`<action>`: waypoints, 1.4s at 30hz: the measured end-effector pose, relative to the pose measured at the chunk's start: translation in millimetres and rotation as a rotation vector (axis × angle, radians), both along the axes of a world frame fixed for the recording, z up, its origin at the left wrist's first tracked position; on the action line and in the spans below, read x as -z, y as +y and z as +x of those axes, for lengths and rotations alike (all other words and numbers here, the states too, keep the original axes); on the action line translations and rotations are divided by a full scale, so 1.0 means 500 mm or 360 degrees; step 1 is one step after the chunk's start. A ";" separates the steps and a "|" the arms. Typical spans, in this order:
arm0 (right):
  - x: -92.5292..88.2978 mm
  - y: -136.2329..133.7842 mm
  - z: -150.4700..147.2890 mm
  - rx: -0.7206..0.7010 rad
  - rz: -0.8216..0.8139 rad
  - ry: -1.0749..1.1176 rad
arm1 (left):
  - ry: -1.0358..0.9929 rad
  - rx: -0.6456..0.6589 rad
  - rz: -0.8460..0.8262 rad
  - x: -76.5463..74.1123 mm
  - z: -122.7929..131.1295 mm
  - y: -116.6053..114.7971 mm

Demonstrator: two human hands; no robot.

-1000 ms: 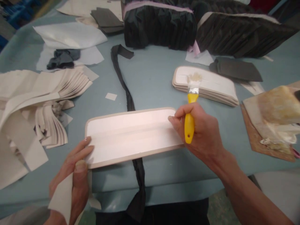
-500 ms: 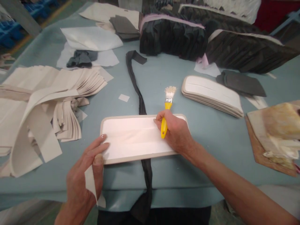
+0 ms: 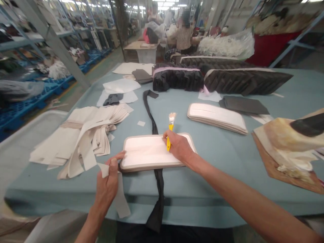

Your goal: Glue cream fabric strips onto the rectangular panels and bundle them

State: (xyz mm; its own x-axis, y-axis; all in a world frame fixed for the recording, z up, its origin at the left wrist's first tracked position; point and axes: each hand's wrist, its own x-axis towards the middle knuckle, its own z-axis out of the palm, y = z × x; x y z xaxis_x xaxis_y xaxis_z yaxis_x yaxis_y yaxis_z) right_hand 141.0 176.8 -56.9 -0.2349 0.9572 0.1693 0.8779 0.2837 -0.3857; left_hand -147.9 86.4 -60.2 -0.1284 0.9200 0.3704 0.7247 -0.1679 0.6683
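Note:
A white rounded panel with a beige border lies flat on the blue-grey table, across a long black fabric strip. My right hand rests on the panel's right part, closed round a yellow-handled brush whose bristles point away from me. My left hand touches the panel's left end with its fingertips and pinches a beige fabric strip that hangs over the table's front edge.
A heap of beige strips lies to the left. A stack of finished panels sits to the right, with a glue-smeared board beyond it. Black pleated bundles line the back. A person stands far behind.
The view has lifted and pulled back, showing the hall behind. My right hand slid left along the panel with the brush. My left hand stays at the panel's left end.

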 end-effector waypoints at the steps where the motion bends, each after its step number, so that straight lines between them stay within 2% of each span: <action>1: -0.002 -0.001 0.000 -0.0003 -0.0008 0.0005 | 0.0042 -0.0016 0.0037 -0.011 0.001 -0.002; 3: -0.006 -0.003 0.000 -0.0007 -0.0026 0.0012 | 0.0180 0.0056 0.0122 -0.035 0.016 -0.004; 6: -0.011 -0.004 0.000 -0.0002 -0.0057 0.0006 | 0.0547 0.0462 0.0205 -0.058 0.069 0.009; 8: -0.015 -0.004 -0.001 0.0003 -0.0077 0.0000 | 0.0813 0.0704 0.0150 -0.058 0.110 0.024; 10: -0.017 -0.003 -0.002 0.0001 -0.0092 0.0002 | 0.0964 0.0811 0.0061 -0.048 0.140 0.037; 13: -0.019 -0.002 -0.004 -0.0004 -0.0107 0.0010 | 0.1066 0.0821 -0.0040 -0.034 0.154 0.045; 16: -0.019 -0.002 -0.004 -0.0004 -0.0105 0.0015 | 0.1115 0.0818 -0.0105 -0.034 0.146 0.042; 21: -0.018 -0.004 -0.001 -0.0033 -0.0079 0.0019 | 0.1042 0.0743 -0.0073 -0.038 0.120 0.034; 25: -0.023 -0.004 -0.002 -0.0054 -0.0092 -0.0028 | 0.1098 0.0626 0.0011 -0.027 0.101 0.029; 29: -0.032 -0.007 -0.006 -0.0085 -0.0117 -0.0105 | 0.1176 0.0642 0.0026 -0.018 0.097 0.029; 37: -0.039 -0.021 -0.004 -0.0132 -0.0067 -0.0183 | 0.1138 0.0635 -0.0002 -0.020 0.098 0.030; 42: -0.038 -0.029 0.016 -0.0062 -0.0002 -0.0209 | 0.1121 0.0649 -0.0038 -0.023 0.101 0.025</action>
State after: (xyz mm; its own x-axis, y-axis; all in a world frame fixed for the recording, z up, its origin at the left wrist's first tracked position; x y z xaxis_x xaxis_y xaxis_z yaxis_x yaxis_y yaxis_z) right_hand 149.0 162.1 -37.8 -0.2921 0.9470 0.1333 0.9091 0.3183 -0.2688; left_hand -97.3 98.8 -48.8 0.4741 0.8528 0.2188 0.8614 -0.5008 0.0854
